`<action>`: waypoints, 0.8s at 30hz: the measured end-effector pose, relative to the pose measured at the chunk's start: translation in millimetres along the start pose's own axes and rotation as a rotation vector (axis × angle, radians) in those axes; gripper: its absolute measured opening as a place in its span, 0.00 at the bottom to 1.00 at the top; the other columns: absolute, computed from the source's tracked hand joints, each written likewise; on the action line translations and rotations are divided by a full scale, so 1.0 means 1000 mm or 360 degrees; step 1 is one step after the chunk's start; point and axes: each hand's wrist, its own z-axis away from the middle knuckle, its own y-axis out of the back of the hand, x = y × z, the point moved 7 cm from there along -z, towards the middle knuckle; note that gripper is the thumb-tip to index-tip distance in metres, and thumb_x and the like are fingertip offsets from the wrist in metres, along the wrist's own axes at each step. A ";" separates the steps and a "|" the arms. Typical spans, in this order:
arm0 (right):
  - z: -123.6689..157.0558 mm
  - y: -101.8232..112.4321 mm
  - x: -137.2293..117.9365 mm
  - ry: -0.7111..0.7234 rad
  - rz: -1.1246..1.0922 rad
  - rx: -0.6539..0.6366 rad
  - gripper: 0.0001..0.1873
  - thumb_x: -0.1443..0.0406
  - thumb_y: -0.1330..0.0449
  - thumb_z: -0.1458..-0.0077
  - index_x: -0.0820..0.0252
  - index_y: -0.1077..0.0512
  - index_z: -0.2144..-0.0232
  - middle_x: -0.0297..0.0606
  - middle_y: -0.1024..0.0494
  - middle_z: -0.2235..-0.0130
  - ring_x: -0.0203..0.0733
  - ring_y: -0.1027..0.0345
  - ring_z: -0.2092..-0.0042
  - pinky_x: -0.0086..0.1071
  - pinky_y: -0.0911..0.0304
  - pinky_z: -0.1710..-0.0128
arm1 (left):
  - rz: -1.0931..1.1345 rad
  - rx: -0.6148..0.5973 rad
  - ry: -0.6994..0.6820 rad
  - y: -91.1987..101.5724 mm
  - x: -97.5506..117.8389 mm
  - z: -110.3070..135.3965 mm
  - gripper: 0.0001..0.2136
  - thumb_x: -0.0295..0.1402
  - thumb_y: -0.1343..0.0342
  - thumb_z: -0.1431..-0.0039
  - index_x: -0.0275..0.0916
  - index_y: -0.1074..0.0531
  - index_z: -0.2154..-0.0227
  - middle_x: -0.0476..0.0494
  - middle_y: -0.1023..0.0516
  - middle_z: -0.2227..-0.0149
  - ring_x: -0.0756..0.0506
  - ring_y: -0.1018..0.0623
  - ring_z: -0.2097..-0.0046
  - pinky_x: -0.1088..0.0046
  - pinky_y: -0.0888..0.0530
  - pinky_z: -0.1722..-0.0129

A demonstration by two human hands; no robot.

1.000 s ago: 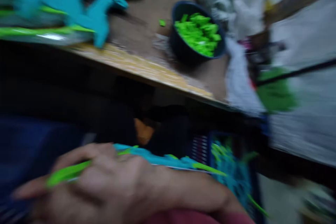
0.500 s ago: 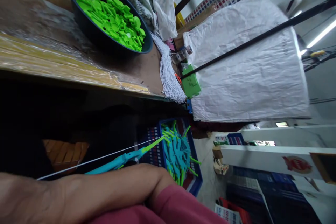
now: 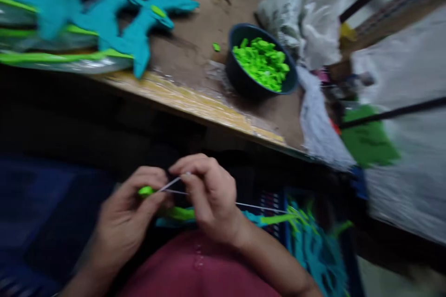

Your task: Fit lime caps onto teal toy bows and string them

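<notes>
My left hand [image 3: 130, 220] is closed in a pinch around a small bright green piece [image 3: 145, 190], with a white string [image 3: 172, 183] running from its fingertips. My right hand [image 3: 214, 197] pinches that string between thumb and fingers, close beside the left. Below the hands lies a long turquoise and green plastic part [image 3: 252, 216], partly hidden by the right hand and wrist. The string continues rightward past the right wrist toward a blue crate [image 3: 356, 267] piled with turquoise and green parts [image 3: 313, 246]. The picture is blurred by motion.
On the brown table [image 3: 195, 62] stands a dark bowl [image 3: 240, 79] of green pieces, with one loose green piece [image 3: 216, 47] beside it. Turquoise parts [image 3: 114, 18] lie at the left. A bundle of white strings [image 3: 318, 120] hangs over the table's right end, near a green box [image 3: 367, 134].
My view has swung left, bringing the turquoise parts on the table into sight. Both hands now show together in front of me, pinching; before, an outstretched arm reached to the left edge.
</notes>
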 end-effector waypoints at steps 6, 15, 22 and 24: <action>0.019 -0.023 -0.005 0.0257 -0.0175 -0.0024 0.08 0.75 0.46 0.35 0.60 0.30 0.60 0.45 0.21 0.56 0.42 0.26 0.55 0.37 0.28 0.56 | -0.0424 0.0077 -0.0068 0.012 0.011 -0.001 0.04 0.34 0.41 0.33 0.44 0.25 0.66 0.49 0.28 0.64 0.48 0.28 0.63 0.76 0.30 0.63; 0.008 -0.035 0.026 -0.0305 -0.0735 -0.0025 0.04 0.68 0.34 0.40 0.58 0.27 0.66 0.31 0.26 0.67 0.34 0.31 0.65 0.28 0.36 0.65 | -0.0110 -0.0139 0.0031 0.008 0.008 0.000 0.07 0.34 0.44 0.31 0.42 0.24 0.65 0.47 0.30 0.63 0.46 0.30 0.60 0.73 0.32 0.58; 0.009 -0.043 0.037 -0.0524 -0.0899 -0.0087 0.10 0.67 0.33 0.41 0.58 0.30 0.71 0.29 0.28 0.69 0.33 0.32 0.67 0.27 0.37 0.66 | 0.0156 -0.0278 0.0127 0.002 0.005 -0.004 0.06 0.36 0.41 0.33 0.42 0.22 0.64 0.48 0.31 0.64 0.50 0.31 0.66 0.76 0.31 0.67; 0.007 -0.041 0.034 -0.0439 -0.0847 -0.0106 0.09 0.68 0.34 0.39 0.58 0.30 0.70 0.29 0.28 0.68 0.32 0.32 0.67 0.27 0.37 0.66 | 0.0148 -0.0191 0.0151 0.004 0.004 -0.004 0.07 0.36 0.41 0.33 0.40 0.23 0.66 0.48 0.32 0.66 0.49 0.32 0.66 0.76 0.31 0.67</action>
